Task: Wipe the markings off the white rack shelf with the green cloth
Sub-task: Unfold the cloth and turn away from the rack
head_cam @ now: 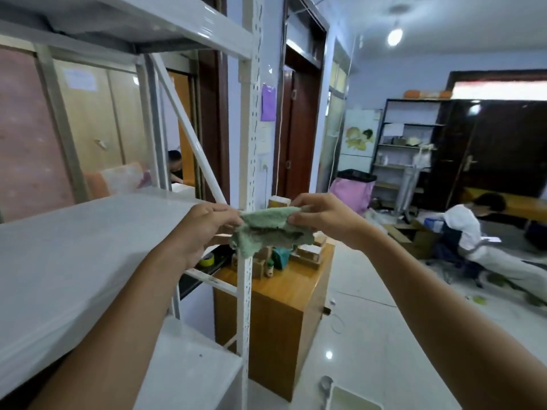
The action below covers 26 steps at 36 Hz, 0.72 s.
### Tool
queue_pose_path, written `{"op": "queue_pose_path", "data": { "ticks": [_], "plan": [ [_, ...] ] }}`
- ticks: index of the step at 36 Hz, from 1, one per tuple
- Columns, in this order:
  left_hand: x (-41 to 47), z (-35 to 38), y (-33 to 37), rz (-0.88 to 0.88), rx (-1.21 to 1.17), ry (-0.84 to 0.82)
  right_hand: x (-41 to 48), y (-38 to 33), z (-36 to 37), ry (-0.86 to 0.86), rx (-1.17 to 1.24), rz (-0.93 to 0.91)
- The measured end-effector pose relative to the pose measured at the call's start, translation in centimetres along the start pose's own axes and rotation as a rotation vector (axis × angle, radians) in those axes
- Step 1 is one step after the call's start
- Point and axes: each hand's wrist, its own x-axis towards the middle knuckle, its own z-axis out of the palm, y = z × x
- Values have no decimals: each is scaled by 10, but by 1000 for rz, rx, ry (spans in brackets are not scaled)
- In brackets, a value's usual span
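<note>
While stretched in the air past the white rack shelf (74, 247), green cloth (270, 229): stained. Left hand (204, 229) and right hand (322, 217) pinch its opposite ends.

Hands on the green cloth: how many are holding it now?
2. The left hand grips the green cloth at its left edge, the right hand at its right edge.

Left hand (204, 229), right hand (325, 220) pinch green cloth (270, 229) beside white shelf (88, 247).
</note>
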Motion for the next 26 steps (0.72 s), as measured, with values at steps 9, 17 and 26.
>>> {"op": "queue_pose_path", "data": {
  "ticks": [9,17,26],
  "plan": [
    [74,127,0,0,-80,-135,-43,49,-102,262,-57,109],
    [129,233,4,173,13,-303,-76,95,-200,392,-169,167],
    [193,335,-17,297,86,-330,-95,158,-267,485,-155,257]
  ]
}}
